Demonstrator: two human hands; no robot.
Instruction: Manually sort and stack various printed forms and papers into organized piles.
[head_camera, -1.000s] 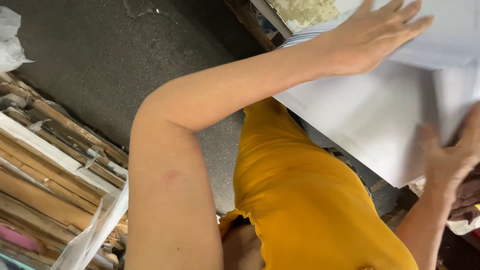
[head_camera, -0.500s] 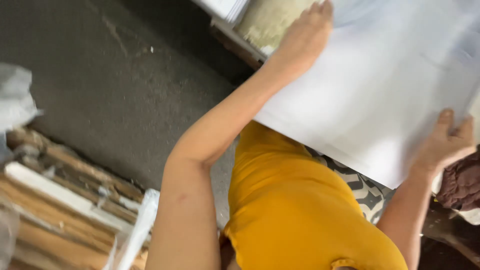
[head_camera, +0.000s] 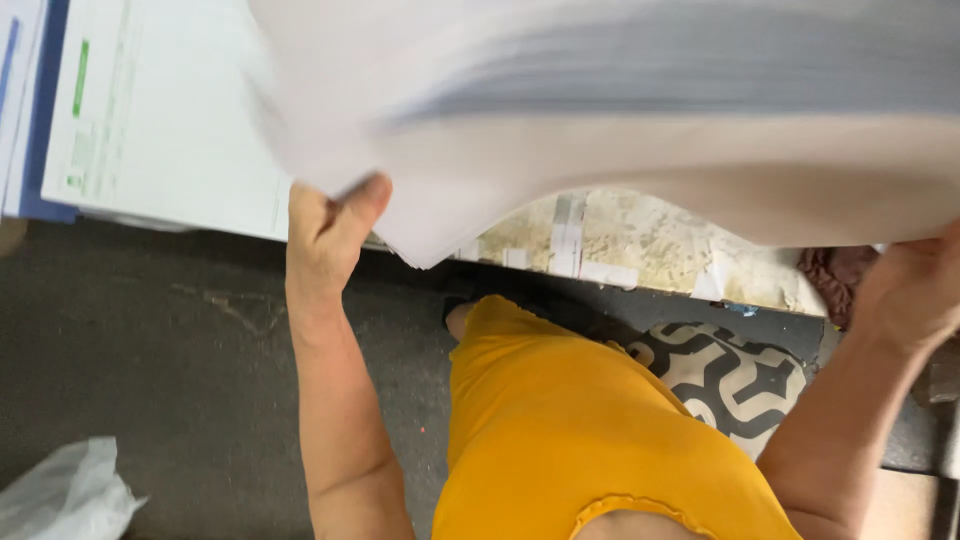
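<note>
I see my left hand clenched on the lower left edge of a thick stack of white paper, thumb on the near face and the fingers curled up behind the sheets, so the stack sags in a curve away from that grip. My right hand grasps the stack's right edge from below; its fingers are hidden behind the paper, so I can only tell that the palm bears against the underside. The stack spans the whole gap between my two sets of fingers and is blurred along its top. Just beyond the left fingers lies a flat pile of printed sheets on the surface, whose worn, taped front edge runs just below the sagging paper. Below both hands there is open dark floor, with a crumpled plastic bag well away from my left fingers near the corner. Between my arms I see my yellow garment, and a black-and-white patterned mat lies nearer the right fingers.
</note>
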